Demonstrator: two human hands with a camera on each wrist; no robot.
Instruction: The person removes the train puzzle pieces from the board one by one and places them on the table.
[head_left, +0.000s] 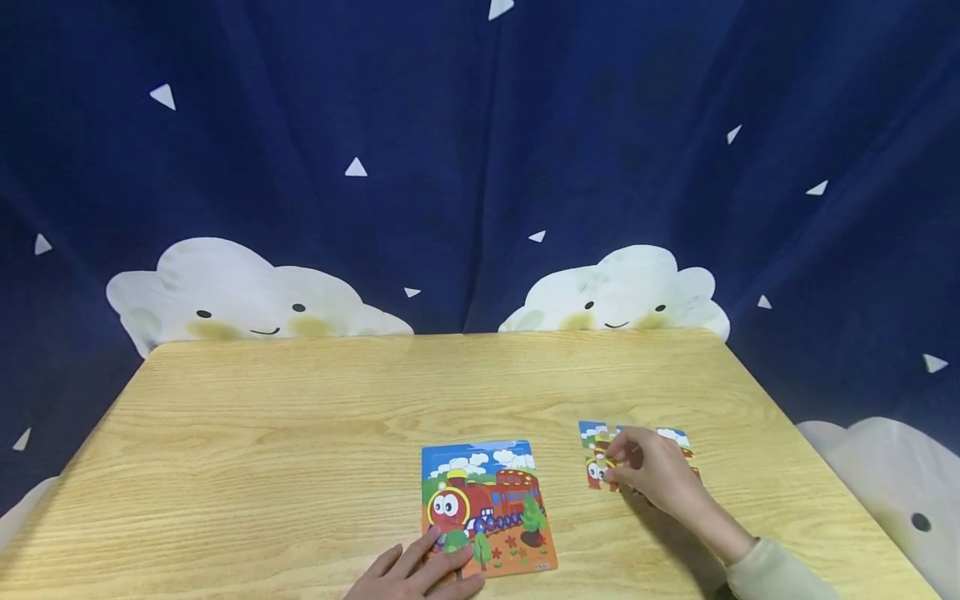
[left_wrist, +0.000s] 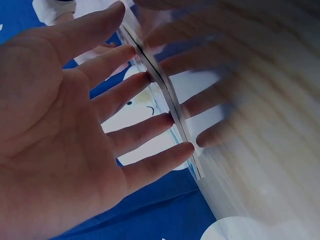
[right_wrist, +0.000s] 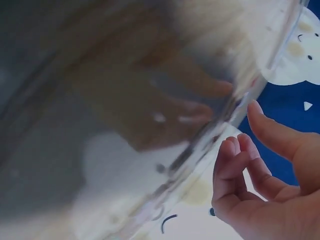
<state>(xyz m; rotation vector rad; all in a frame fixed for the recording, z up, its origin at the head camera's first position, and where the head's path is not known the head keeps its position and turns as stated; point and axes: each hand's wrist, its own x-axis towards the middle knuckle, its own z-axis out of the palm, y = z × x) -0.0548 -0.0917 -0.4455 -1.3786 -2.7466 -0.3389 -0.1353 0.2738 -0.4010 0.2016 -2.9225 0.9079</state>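
A train picture board (head_left: pixel 517 533) lies flat on the table, showing a red engine with a face, clouds and trees. My left hand (head_left: pixel 420 575) rests on its lower left corner with the fingers spread and fairly straight; the left hand (left_wrist: pixel 90 115) also shows in the left wrist view, palm toward the camera. To the board's right, my right hand (head_left: pixel 663 471) pinches a jigsaw puzzle piece between thumb and curled forefinger, low at the table. Beside the fingertips lie joined puzzle pieces (head_left: pixel 592 433) with the engine's face. My right hand (right_wrist: pixel 270 175) partly hides more pieces.
More puzzle pieces (head_left: pixel 678 435) lie behind the right hand. All of it is on a light wooden table (head_left: pixel 300 417). A dark blue curtain (head_left: pixel 420 100) with white triangles and cloud faces hangs behind and around the table.
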